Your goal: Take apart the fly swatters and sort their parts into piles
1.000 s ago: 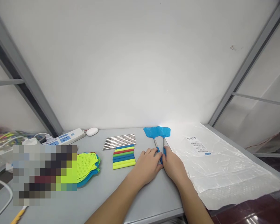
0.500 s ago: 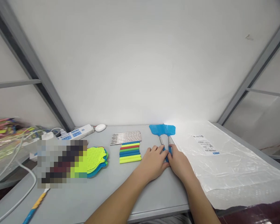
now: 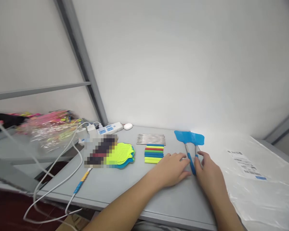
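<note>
Two fly swatters with blue heads, metal rods and blue handles lie side by side on the table, heads towards the wall and overlapping. My left hand [image 3: 173, 169] is open beside the left fly swatter [image 3: 189, 155], thumb and fingers apart, just left of its handle. My right hand [image 3: 208, 171] is closed round the handle of the right fly swatter [image 3: 197, 139], covering its lower part. Left of my left hand is a row of coloured handle tubes [image 3: 154, 154], with several metal rods [image 3: 151, 139] laid behind it.
Yellow-green and blue mesh swatter heads [image 3: 122, 154] are stacked at the left, partly under a blurred patch. A power strip [image 3: 113, 128] and white puck [image 3: 128, 126] sit near the wall. White cables [image 3: 60, 184] hang over the left edge. A labelled plastic bag [image 3: 262, 195] lies at right.
My left hand has come off the left swatter's handle, its fingers now spread. My right hand stays at the right swatter. The view has swung left, shifting everything rightward.
</note>
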`<state>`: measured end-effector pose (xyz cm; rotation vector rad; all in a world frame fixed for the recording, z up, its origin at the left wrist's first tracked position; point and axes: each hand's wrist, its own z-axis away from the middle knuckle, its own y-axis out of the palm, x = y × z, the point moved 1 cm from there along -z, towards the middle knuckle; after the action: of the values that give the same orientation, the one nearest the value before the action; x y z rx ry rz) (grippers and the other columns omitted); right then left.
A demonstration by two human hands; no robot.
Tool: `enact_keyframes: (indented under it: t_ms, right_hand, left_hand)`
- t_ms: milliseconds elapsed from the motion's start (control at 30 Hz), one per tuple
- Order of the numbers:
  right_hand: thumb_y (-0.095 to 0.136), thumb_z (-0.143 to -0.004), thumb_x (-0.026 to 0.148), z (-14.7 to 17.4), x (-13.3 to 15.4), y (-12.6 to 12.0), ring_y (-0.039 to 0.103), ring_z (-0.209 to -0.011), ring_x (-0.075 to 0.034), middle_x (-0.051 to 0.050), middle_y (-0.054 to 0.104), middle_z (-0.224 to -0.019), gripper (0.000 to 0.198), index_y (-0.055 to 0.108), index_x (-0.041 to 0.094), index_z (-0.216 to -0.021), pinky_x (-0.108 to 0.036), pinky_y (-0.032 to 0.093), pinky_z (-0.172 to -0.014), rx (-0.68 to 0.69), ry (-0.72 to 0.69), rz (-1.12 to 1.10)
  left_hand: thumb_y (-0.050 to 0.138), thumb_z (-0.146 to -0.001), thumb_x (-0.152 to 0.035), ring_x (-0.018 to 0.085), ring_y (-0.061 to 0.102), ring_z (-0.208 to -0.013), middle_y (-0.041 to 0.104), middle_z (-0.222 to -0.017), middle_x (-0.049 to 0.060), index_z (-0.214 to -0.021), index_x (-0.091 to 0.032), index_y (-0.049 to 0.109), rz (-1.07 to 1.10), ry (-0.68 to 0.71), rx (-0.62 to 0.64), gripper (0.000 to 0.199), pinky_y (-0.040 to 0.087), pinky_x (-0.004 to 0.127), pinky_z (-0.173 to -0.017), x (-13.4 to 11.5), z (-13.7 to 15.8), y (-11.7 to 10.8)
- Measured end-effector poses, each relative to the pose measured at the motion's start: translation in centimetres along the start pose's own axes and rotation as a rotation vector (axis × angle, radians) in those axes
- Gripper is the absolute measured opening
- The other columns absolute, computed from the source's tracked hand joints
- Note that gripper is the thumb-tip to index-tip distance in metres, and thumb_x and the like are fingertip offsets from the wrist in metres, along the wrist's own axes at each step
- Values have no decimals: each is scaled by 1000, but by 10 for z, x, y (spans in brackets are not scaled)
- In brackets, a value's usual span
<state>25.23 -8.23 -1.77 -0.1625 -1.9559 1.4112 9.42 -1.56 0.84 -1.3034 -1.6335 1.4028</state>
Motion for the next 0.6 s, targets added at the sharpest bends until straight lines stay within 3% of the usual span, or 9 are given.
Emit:
enact_keyframes:
  t_ms: [133,333,467,600]
  right_hand:
    - [40,-91,43,7,21,-1,60,-70,-23,-4,64,-79,35,59,23,-113,-32,40,-62,-16,-152,-69]
    - [41,-92,38,-18,108,2,63,-76,-22,-6,70,-88,33,61,23,-113,-29,38,-58,276,-487,84]
    - [41,-93,28,-61,173,22,63,-84,-21,-10,71,-98,30,65,19,-108,-28,39,-63,332,-649,155]
    - [46,-93,26,-100,208,62,63,-88,-19,-10,69,-101,25,68,18,-102,-27,45,-70,410,-742,212]
  left_hand:
    - [43,-98,-35,21,57,-102,61,-114,6,-111,-20,57,-13,-5,-49,25,42,33,-83,14,49,-27]
    - [40,-98,-27,21,53,-99,60,-106,6,-104,-19,59,-93,-235,-145,22,41,35,-84,41,115,-31]
    - [43,-95,-25,21,52,-93,56,-104,7,-99,-18,58,-139,-364,-180,17,45,34,-79,46,125,-19]
    - [45,-92,-22,20,51,-89,53,-100,6,-94,-18,56,-148,-390,-166,11,47,33,-73,44,121,-12]
